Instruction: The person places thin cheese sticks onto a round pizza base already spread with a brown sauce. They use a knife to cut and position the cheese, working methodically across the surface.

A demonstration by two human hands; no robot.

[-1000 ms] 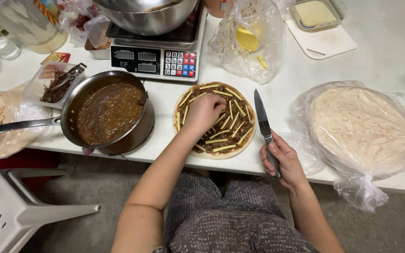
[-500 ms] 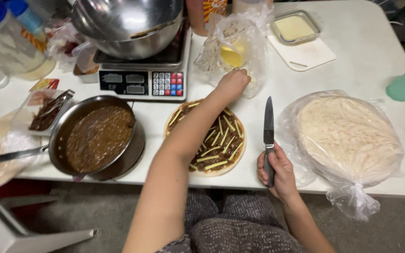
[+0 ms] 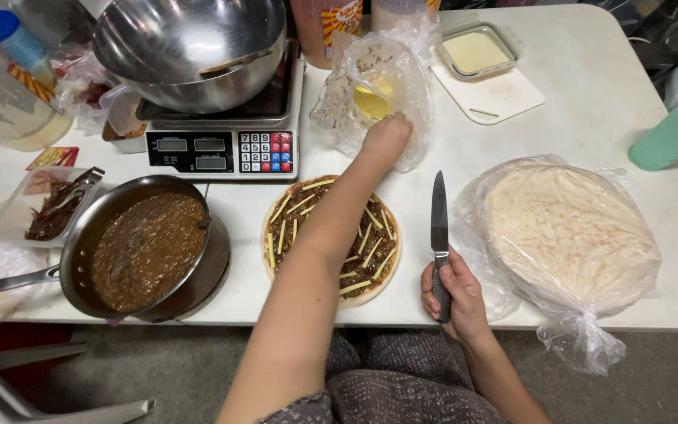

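- White table [image 3: 590, 94], crowded, kitchen gear all round.
- Left hand [image 3: 386, 135] at twelve o'clock of the pizza [image 3: 331, 239], fingers curled into the cheese bag [image 3: 370, 94]; pinching or not, cannot tell.
- Right hand [image 3: 453, 294] at three o'clock, fingers wrapped round the knife [image 3: 439, 235], blade pointing up-table.
- Risk: forearm brushing toppings; bag tipping.
- Pan [image 3: 147, 247] at nine o'clock, full of brown sauce.
- Bowl [image 3: 190, 47] on scale [image 3: 225, 149]; flatbreads [image 3: 570, 235] bagged at three o'clock.
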